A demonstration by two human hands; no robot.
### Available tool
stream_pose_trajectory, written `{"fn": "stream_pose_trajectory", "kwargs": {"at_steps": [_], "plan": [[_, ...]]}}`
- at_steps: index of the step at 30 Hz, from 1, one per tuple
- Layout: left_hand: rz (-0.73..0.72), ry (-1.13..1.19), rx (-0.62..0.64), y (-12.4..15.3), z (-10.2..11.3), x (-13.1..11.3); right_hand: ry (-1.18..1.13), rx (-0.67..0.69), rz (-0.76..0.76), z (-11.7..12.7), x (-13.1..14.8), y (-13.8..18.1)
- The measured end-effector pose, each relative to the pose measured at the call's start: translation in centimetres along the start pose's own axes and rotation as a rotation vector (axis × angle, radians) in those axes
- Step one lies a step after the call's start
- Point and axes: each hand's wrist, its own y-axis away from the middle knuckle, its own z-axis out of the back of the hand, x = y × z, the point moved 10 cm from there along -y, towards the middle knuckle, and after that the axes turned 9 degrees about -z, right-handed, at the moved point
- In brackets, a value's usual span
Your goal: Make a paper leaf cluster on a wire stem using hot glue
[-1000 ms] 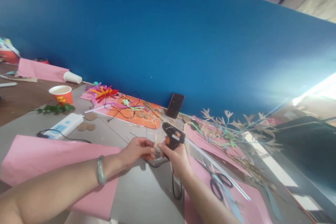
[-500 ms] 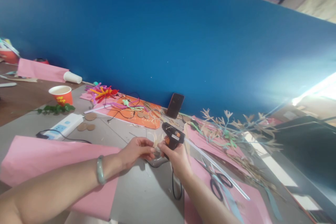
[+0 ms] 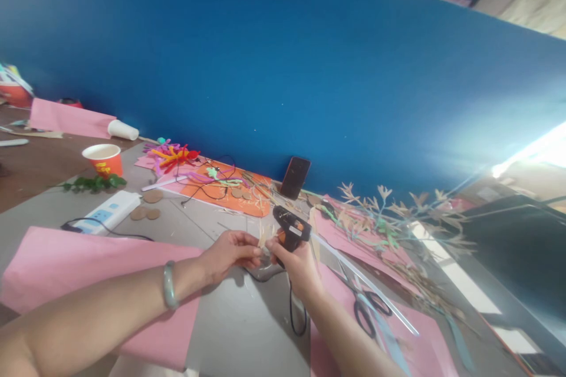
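In the head view, the fingers of the left hand (image 3: 233,253) are pinched together on a small pale, straw-like piece (image 3: 262,237), held above the tabletop (image 3: 234,330); its lower part blurs between the 2 hands. The fingers of the right hand (image 3: 298,262) are wrapped around a black glue gun (image 3: 294,227), just beside that piece; whether they also touch it, I cannot tell. A long clear rod (image 3: 365,284) slants from the gun's end toward the lower right, near scissors (image 3: 365,317) with 2 dark handle loops. Beyond the hands, a phone (image 3: 295,178) leans against the blue wall (image 3: 274,59). To the left, 3 brown discs (image 3: 153,195) lie beside a white power strip (image 3: 110,211), near a red paper cup (image 3: 114,164).
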Motion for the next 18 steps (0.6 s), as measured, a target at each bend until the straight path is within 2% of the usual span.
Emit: {"fn": "stream_pose_trajectory", "kwargs": {"at_steps": [18], "plan": [[0.014, 0.009, 0.004, 0.31, -0.54, -0.57, 0.011, -0.007, 0.012, -0.21, 0.43, 0.34]]}}
